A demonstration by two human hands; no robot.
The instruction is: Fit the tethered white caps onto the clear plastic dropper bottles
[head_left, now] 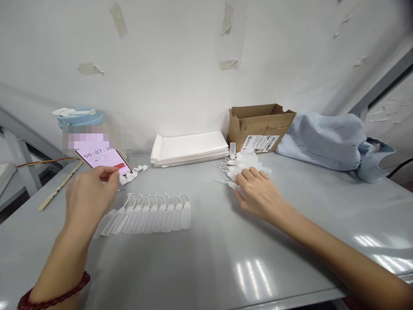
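My left hand (92,193) hovers beside the phone and a small heap of white caps (130,175). Its thumb and fingertips are pinched together; what they hold, if anything, is hidden. Below it lies a row of translucent squeeze bottles (161,217), side by side, with thin tethered caps at their necks. On the right, my right hand (258,189) reaches onto a loose pile of similar bottles (247,159). Its fingers curl over one squeeze bottle (231,184), whose thin tip points left; the rest of that bottle is covered by the hand.
A phone (103,158) showing a timer leans against a blue-lidded container (80,117). White padded envelopes (190,146) are stacked by the wall. An open cardboard box (261,129) and a pale blue cloth (322,140) stand behind the pile. A wooden stick (60,187) lies left.
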